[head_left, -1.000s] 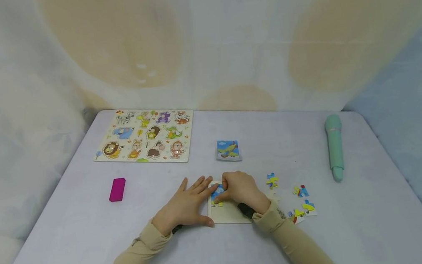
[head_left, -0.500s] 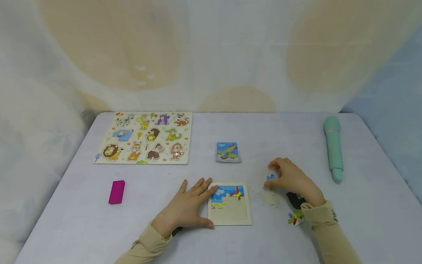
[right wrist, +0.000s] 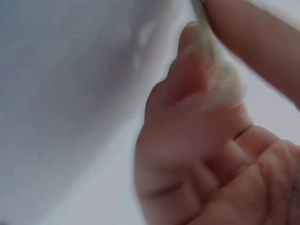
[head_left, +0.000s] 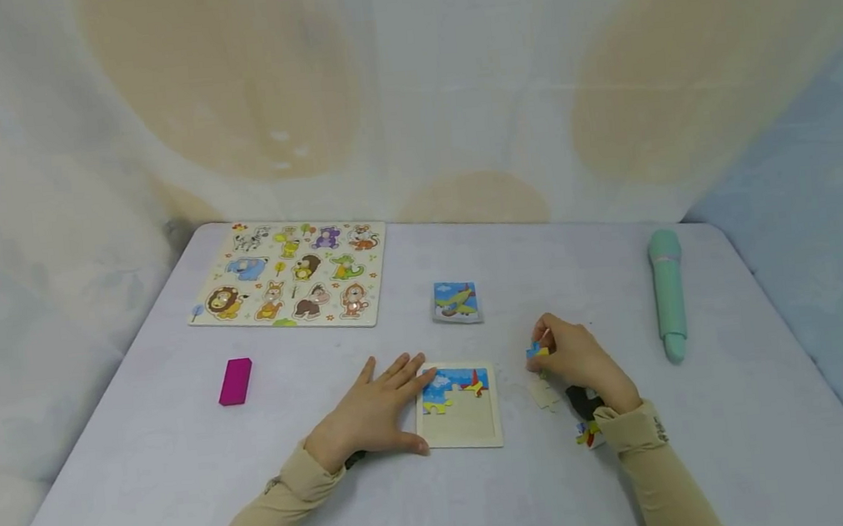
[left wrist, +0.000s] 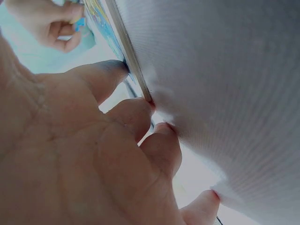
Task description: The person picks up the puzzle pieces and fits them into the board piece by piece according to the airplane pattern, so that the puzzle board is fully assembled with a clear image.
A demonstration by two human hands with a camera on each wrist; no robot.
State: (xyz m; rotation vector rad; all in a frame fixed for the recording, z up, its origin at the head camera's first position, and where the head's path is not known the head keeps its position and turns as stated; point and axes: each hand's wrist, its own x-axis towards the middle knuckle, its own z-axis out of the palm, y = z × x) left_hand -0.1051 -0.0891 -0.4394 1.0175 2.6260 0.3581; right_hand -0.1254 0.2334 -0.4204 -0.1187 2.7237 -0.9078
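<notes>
A square jigsaw tray [head_left: 461, 437] lies on the table, with blue and yellow airplane pieces [head_left: 440, 387] joined along its top and left. My left hand [head_left: 370, 414] is spread flat at the tray's left side, its index fingertip on the upper left corner; in the left wrist view its fingers [left wrist: 129, 119] touch the tray's edge. Right of the tray, my right hand [head_left: 580, 359] pinches a blue and yellow puzzle piece [head_left: 533, 353] between thumb and fingers. That piece shows only as a blurred thin edge in the right wrist view.
Below the right hand lie a plain-backed piece [head_left: 543, 393] and a partly covered coloured piece [head_left: 588, 432]. An airplane picture card [head_left: 456, 301] sits behind the tray. An animal board [head_left: 290, 274] and a magenta block [head_left: 235, 382] are left, a mint-green microphone-shaped toy [head_left: 668, 296] right.
My right hand has moved from the tray out to the right and picked up a puzzle piece. A red-tailed piece now shows in the tray's upper right. My left hand stays put.
</notes>
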